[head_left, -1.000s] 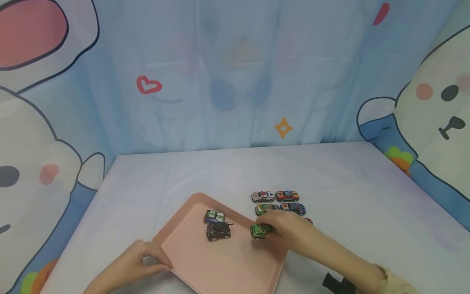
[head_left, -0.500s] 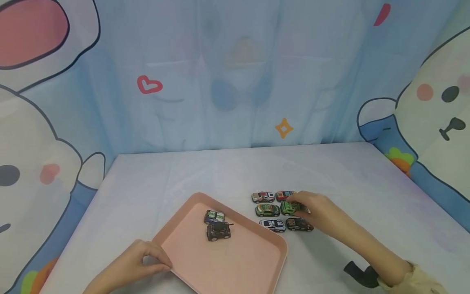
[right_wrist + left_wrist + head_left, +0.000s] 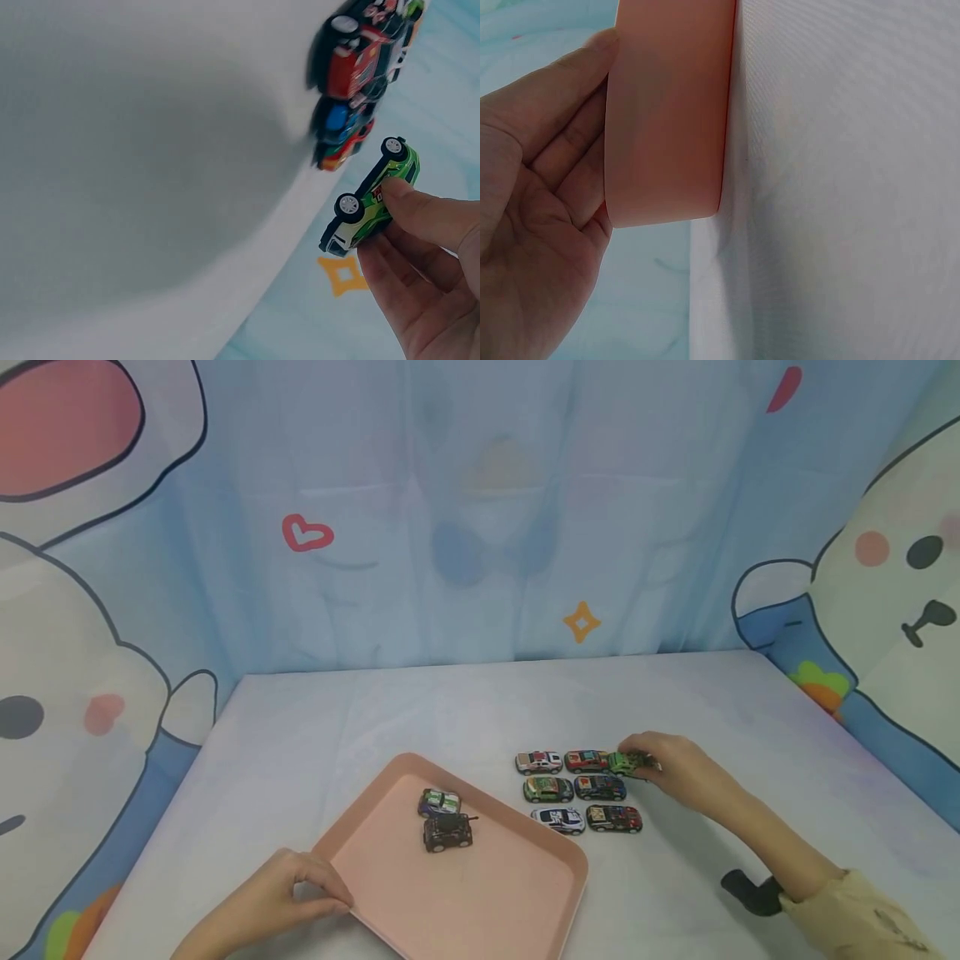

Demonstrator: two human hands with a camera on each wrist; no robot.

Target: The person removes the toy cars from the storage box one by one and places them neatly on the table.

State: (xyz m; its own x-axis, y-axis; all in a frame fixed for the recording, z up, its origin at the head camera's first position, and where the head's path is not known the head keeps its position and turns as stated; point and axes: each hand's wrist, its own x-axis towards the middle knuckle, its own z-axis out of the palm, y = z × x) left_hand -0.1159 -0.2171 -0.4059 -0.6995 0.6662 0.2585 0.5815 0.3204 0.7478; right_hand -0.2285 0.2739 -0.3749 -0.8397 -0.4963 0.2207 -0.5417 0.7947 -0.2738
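My right hand (image 3: 678,768) pinches a green toy car (image 3: 375,191) between thumb and fingers, at the right end of the back row of toy cars. In the head view the green car overlaps the right end of a red toy car (image 3: 585,762). My left hand (image 3: 288,893) grips the left rim of a pink tray (image 3: 405,768); the left wrist view shows its thumb and fingers at the tray's wall (image 3: 667,135). Inside the tray sit a green and white toy car (image 3: 439,802) and a black toy jeep-like vehicle (image 3: 447,833), close together.
Beyond the tray's right edge, other toy cars stand in rows on the white table (image 3: 375,710): a white one (image 3: 538,762), a green-orange one (image 3: 547,790), a blue one (image 3: 600,788), a silver one (image 3: 558,820) and a black one (image 3: 613,818). A printed curtain (image 3: 420,527) hangs behind.
My right hand has carried the green car from above the tray's right edge, rightward and back over the rows, to the back row's right end. The left hand stays on the tray.
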